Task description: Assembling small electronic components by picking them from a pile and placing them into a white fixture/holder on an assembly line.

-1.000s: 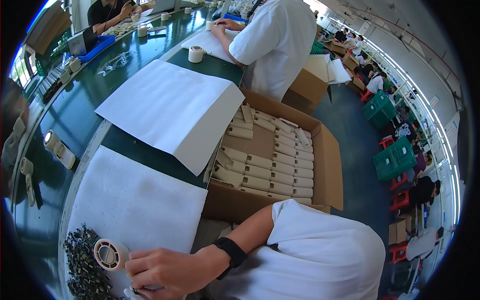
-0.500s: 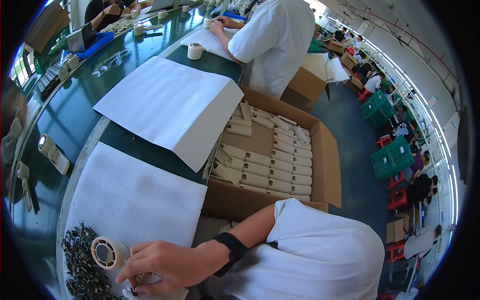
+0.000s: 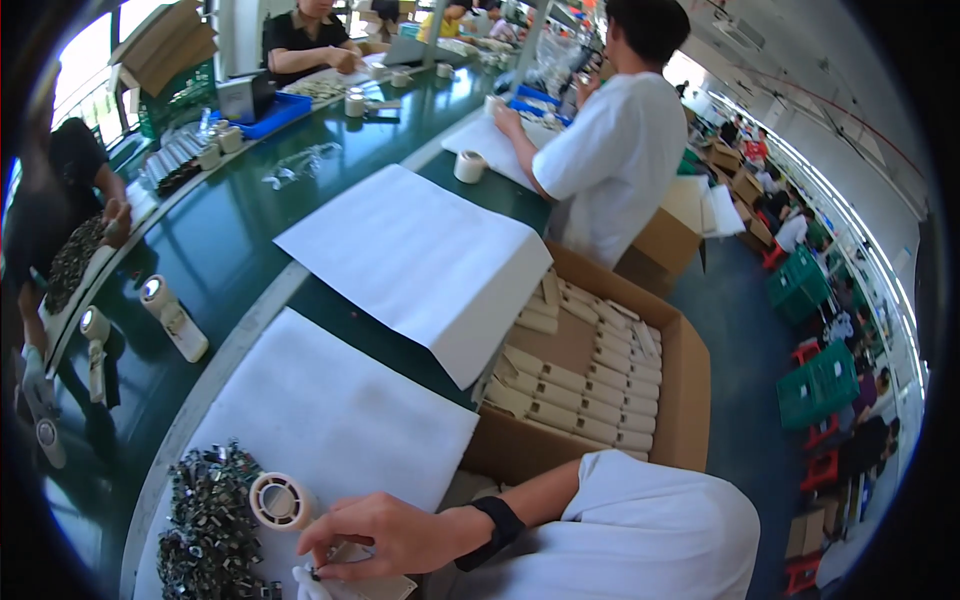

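Note:
My right hand (image 3: 385, 535), with a black band at the wrist, is low in the middle. Its thumb and fingertips are closed in a pinch on a small dark part (image 3: 316, 574). Beneath the hand lies a cream-coloured housing (image 3: 385, 587), partly covered by it. A white, glove-like shape (image 3: 308, 584) touches the pinch from below. It may be my left hand's fingertips, but most is cut off. Just beyond the fingers is a cream round fan head (image 3: 281, 502) with a grille. Left of it spreads a heap of small metal clips (image 3: 208, 525).
White foam sheets (image 3: 350, 400) cover part of the green table (image 3: 235, 290). A cardboard box (image 3: 685, 375) of cream handle shells (image 3: 620, 390) stands at the right. Handheld fans (image 3: 175, 318) lie on the left. A co-worker in white (image 3: 630, 150) stands ahead; others sit across the table.
The view has tilted up and turned, so the scene sits farther right and more of the people across the table shows. My right hand keeps its pinch beside the fan head.

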Motion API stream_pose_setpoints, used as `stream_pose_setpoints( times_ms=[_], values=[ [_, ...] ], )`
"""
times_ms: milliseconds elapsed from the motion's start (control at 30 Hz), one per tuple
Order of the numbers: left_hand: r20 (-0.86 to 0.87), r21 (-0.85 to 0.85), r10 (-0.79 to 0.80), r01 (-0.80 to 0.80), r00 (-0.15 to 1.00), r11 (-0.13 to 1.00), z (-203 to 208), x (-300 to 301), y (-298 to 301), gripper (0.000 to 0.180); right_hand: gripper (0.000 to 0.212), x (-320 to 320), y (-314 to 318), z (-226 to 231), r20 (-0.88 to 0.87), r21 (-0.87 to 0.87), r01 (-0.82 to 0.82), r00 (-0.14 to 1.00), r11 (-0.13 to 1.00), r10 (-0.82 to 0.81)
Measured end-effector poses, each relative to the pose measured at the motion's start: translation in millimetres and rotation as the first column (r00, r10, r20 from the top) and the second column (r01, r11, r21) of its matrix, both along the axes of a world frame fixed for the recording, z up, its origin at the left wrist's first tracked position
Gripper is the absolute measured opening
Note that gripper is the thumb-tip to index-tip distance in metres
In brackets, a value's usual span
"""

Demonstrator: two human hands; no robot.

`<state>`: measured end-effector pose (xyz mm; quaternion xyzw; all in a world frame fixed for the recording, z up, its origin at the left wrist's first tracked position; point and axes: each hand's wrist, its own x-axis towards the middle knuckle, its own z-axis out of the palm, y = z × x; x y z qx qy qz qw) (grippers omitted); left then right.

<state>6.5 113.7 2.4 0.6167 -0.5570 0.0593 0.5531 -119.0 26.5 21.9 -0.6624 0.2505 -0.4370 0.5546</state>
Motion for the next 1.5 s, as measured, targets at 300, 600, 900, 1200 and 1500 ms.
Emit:
stream_pose_setpoints(
  times_ms=[300,600,900,1200,1500],
  values=[
    [-0.168,0.135,-0.019,0.042,0.986,0.990,9.1,3.6,3.3,0.029,0.029,6.5,7.3,7.5,-0.073,0.103,0.059,0.996,0.993,-0.052],
    [-0.518,0.215,-0.275,0.434,0.810,0.875,29.1,38.7,4.9,0.024,0.031,-11.4,-11.2,35.7,-0.398,0.068,-0.177,0.898,0.982,0.189],
    [-0.453,0.164,-0.381,0.496,0.806,0.853,22.6,52.5,-5.7,0.031,0.070,7.8,-45.0,61.5,-0.612,-0.279,-0.174,0.790,0.944,-0.036],
    [0.073,0.316,-0.231,0.197,0.970,0.928,33.0,82.6,1.3,0.038,0.062,-11.2,-167.9,74.3,-0.557,-0.041,-0.105,0.828,0.994,0.065],
    [0.342,0.494,-0.330,0.131,0.880,0.859,19.1,79.4,-5.7,0.035,0.058,41.9,-380.0,-5.2,-0.700,-0.587,0.413,0.173,0.696,-0.693]
  ],
)
